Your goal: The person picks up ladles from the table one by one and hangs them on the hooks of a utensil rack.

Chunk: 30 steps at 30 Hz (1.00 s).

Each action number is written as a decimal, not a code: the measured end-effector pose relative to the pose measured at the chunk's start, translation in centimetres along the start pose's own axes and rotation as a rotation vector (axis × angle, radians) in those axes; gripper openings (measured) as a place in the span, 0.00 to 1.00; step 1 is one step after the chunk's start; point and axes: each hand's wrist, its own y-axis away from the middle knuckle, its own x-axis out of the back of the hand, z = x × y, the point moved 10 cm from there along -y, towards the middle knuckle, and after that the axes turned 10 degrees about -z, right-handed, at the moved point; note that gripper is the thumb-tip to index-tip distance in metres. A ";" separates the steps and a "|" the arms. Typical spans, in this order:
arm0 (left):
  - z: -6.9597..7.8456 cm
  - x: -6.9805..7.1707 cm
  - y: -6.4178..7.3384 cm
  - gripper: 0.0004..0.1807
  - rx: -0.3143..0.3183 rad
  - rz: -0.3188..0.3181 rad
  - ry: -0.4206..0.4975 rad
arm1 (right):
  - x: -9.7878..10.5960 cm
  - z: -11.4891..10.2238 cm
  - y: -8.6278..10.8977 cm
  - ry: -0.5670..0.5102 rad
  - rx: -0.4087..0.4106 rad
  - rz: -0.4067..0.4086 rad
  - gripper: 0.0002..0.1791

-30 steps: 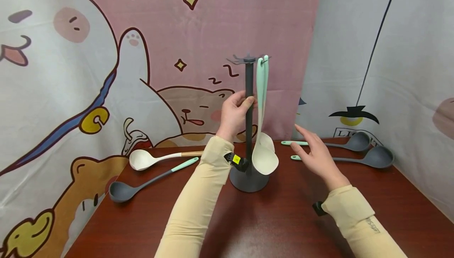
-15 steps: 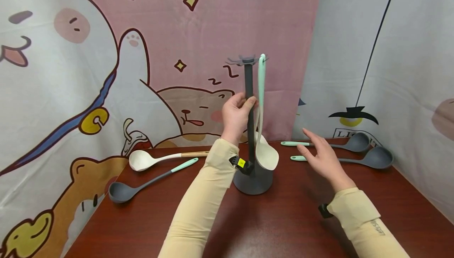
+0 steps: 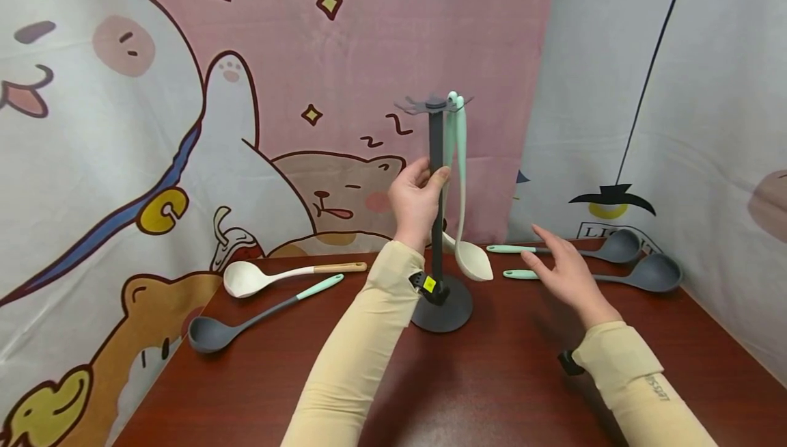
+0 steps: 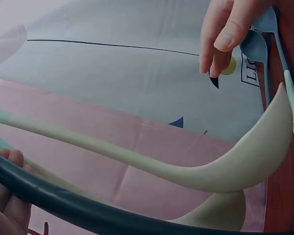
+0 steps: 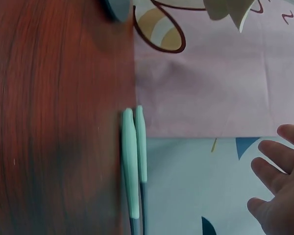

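Note:
My left hand (image 3: pixel 415 202) grips the dark grey post of a utensil stand (image 3: pixel 436 136), thumb and fingers wrapped about it at mid-height. From the stand's hooked top hang two white ladles with mint handles, side by side at its right. The front hanging ladle (image 3: pixel 473 262) has its bowl turned out to the right; the rear hanging ladle (image 4: pixel 218 210) is partly hidden behind it and the post. My right hand (image 3: pixel 568 276) is raised with fingers spread and holds nothing. In the head view it overlaps the handles of two grey ladles lying at the right.
A far grey ladle (image 3: pixel 617 247) and a near grey ladle (image 3: pixel 654 273) lie on the right of the brown table (image 3: pixel 510 378). On the left lie a white ladle with a wooden handle (image 3: pixel 246 278) and another grey ladle (image 3: pixel 212 333). A printed cloth (image 3: pixel 479 37) hangs behind.
The stand has shifted slightly right in my left hand's grip, and the hanging ladles have turned and swung, the front bowl now facing further right. My right hand has drawn a little to the right.

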 end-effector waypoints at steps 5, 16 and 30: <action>-0.1 0.2 0.1 0.12 -0.006 0.036 0.031 | 0.1 0.9 -0.2 0.054 0.014 -0.025 0.39; 0.2 0.3 0.3 0.11 -0.072 0.072 0.001 | -0.9 4.5 -0.2 0.098 -0.052 -0.141 0.43; 0.4 0.4 0.2 0.10 -0.064 0.061 -0.115 | -1.2 6.7 -0.7 0.198 -0.116 -0.202 0.46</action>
